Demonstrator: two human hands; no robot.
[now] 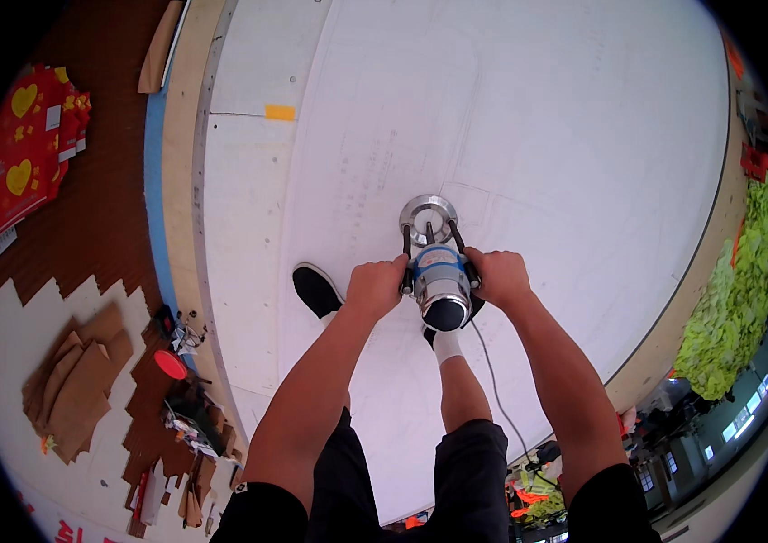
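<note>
I stand on a large white sheet (529, 118) spread over a wide table. A silver power tool (439, 276) with a round metal base ring (428, 220) rests on the sheet in front of me. My left hand (376, 285) grips its left side handle. My right hand (498, 275) grips the right side handle. A thin cord (495, 380) runs back from the tool past my right leg. My black shoe (316, 290) is planted on the sheet to the left of the tool.
The wooden table edge (180, 181) with a blue strip runs down the left. Below it lie brown cardboard pieces (76, 380), a red disc (169, 364), small tools and a red patterned package (22, 154). Yellow-green fabric (746, 281) is heaped at right.
</note>
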